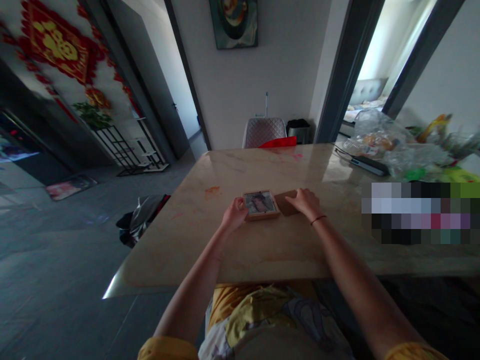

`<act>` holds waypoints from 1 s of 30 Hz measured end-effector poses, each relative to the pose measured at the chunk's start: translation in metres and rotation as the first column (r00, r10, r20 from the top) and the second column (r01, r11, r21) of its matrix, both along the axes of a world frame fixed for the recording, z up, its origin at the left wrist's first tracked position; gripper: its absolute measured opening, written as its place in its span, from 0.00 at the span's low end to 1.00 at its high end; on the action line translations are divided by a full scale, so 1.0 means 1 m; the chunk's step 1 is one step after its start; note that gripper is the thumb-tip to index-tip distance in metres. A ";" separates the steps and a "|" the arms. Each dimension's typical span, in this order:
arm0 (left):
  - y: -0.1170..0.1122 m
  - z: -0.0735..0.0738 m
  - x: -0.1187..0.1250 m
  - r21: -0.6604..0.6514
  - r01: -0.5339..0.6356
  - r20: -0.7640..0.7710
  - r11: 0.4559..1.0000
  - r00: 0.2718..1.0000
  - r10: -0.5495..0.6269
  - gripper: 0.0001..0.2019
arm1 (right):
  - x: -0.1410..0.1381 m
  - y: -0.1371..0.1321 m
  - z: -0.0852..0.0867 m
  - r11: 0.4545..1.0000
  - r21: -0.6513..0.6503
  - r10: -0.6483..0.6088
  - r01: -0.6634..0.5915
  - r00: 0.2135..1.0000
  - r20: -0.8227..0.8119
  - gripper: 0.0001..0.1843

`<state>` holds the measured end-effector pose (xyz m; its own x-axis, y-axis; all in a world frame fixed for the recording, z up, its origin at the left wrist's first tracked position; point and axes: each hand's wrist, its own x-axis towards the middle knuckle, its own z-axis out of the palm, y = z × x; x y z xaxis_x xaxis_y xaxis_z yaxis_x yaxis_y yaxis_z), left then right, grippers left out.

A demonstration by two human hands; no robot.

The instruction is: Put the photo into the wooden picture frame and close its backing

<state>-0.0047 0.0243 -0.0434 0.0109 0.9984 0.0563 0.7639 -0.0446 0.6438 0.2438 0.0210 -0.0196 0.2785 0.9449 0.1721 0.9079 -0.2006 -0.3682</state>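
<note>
Left fingers closed on a picture frame, right fingers flat on brown card

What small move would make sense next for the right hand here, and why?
Probably slide the brown panel left toward the frame. The right hand already rests on the panel, which lies right beside the frame, while the left hand is at the frame's edge and can steady it.
</note>
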 end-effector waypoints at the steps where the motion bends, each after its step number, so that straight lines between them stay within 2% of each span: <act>1: 0.000 0.000 0.000 -0.002 -0.006 0.025 1.000 1.000 0.006 0.22 | 0.001 -0.001 0.000 0.999 -0.041 0.005 -0.003 1.000 0.027 0.29; 4: 0.000 0.000 -0.001 -0.002 -0.007 0.049 1.000 0.999 0.007 0.21 | 0.001 -0.001 -0.003 0.996 -0.069 0.050 -0.048 0.999 0.020 0.30; 7: -0.002 0.002 0.000 0.000 -0.006 0.042 1.000 0.999 0.005 0.22 | 0.001 0.004 -0.009 0.999 -0.009 0.037 -0.037 0.997 -0.063 0.30; 10: -0.005 0.004 0.000 0.001 -0.005 0.028 1.000 1.000 0.005 0.22 | 0.006 0.013 -0.013 0.997 0.082 0.019 -0.001 0.976 -0.216 0.30; 14: -0.008 0.007 0.001 -0.008 -0.010 0.029 1.000 1.000 0.010 0.23 | 0.017 0.023 -0.014 0.992 0.125 0.043 0.016 0.889 -0.455 0.20; 16: -0.008 0.008 0.002 -0.007 -0.008 0.040 1.000 0.999 0.008 0.22 | 0.020 0.024 -0.013 0.993 0.110 0.089 -0.039 0.861 -0.501 0.13; 18: -0.007 0.007 0.002 -0.002 0.001 0.072 1.000 0.997 -0.001 0.22 | 0.021 0.024 -0.013 0.987 0.138 0.143 -0.085 0.862 -0.487 0.11; 20: -0.005 0.004 0.002 0.009 0.011 0.131 1.000 0.991 -0.012 0.21 | 0.020 0.023 -0.012 0.977 0.207 0.140 -0.046 0.874 -0.466 0.11; 22: -0.003 0.001 0.003 0.029 0.015 0.208 0.999 0.978 -0.021 0.21 | 0.021 0.024 -0.010 0.955 0.290 0.090 0.066 0.865 -0.493 0.15; 24: -0.001 -0.001 0.003 0.046 0.008 0.275 0.999 0.961 -0.020 0.21 | 0.022 0.027 -0.008 0.908 0.366 0.048 0.204 0.816 -0.576 0.20; 26: 0.000 -0.003 0.003 0.053 -0.003 0.314 0.999 0.949 -0.014 0.21 | 0.020 0.030 -0.008 0.866 0.410 0.077 0.286 0.735 -0.674 0.24; 28: 0.000 -0.002 0.003 0.055 -0.009 0.318 0.998 0.948 -0.009 0.21 | 0.012 0.032 -0.010 0.873 0.403 0.149 0.274 0.638 -0.756 0.27; 30: -0.001 -0.001 0.003 0.060 0.000 0.297 0.998 0.955 -0.018 0.22 | -0.001 0.033 -0.014 0.918 0.357 0.210 0.174 0.551 -0.808 0.30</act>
<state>-0.0017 0.0230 -0.0441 -0.0062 0.9932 0.1165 0.5375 -0.0950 0.8379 0.2431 0.0535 -0.0336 0.4582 0.8677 0.1927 0.1644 0.1304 -0.9777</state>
